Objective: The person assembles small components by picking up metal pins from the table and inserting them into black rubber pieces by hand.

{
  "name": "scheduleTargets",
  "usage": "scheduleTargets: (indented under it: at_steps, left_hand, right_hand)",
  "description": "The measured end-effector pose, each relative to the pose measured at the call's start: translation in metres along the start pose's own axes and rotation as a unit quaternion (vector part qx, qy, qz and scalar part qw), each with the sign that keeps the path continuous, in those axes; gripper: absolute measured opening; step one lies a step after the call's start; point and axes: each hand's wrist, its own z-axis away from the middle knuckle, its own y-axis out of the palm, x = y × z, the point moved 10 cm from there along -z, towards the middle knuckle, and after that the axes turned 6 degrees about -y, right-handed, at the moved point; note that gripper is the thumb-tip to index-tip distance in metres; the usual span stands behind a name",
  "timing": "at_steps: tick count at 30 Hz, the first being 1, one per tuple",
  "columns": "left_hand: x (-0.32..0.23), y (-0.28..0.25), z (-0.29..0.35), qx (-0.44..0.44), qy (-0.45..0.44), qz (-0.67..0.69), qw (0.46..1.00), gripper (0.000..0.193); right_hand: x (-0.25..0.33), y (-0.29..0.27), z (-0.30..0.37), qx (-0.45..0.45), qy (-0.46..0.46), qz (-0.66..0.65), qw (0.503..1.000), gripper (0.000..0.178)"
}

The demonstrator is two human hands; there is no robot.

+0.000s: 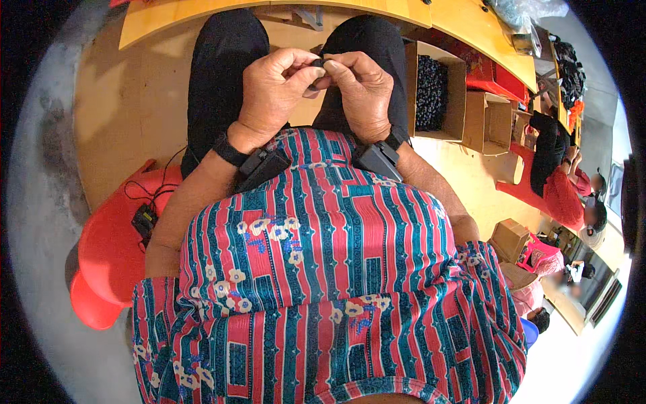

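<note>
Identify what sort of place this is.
Probably a small-parts workshop: an open carton full of small dark pieces, a yellow worktable, and another person nearby.

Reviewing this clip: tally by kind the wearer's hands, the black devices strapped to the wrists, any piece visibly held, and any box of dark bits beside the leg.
Hands (left, right): 2
Black wrist devices: 2
Small dark piece, partly hidden: 1
Cardboard box of dark bits: 1
Total: 6
</note>
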Motion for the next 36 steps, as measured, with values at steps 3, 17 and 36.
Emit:
scheduleTargets:
  at_steps: [3, 17, 36]
  left_hand:
    - [0.0, 0.0, -0.001, 0.013, 0.003, -0.051, 0.999, 0.01]
    - [-0.015, -0.003, 0.003, 0.007, 0.022, -0.067, 0.998, 0.011]
    - [-0.026, -0.011, 0.019, -0.009, 0.085, -0.126, 0.988, 0.012]
  right_hand:
    - [-0.001, 0.0, -0.001, 0.032, 0.048, 0.025, 0.998, 0.007]
    - [-0.004, 0.003, -0.002, 0.056, 0.094, -0.027, 0.994, 0.005]
    - [0.02, 0.012, 0.01, 0.093, -0.014, 0.047, 0.994, 0.005]
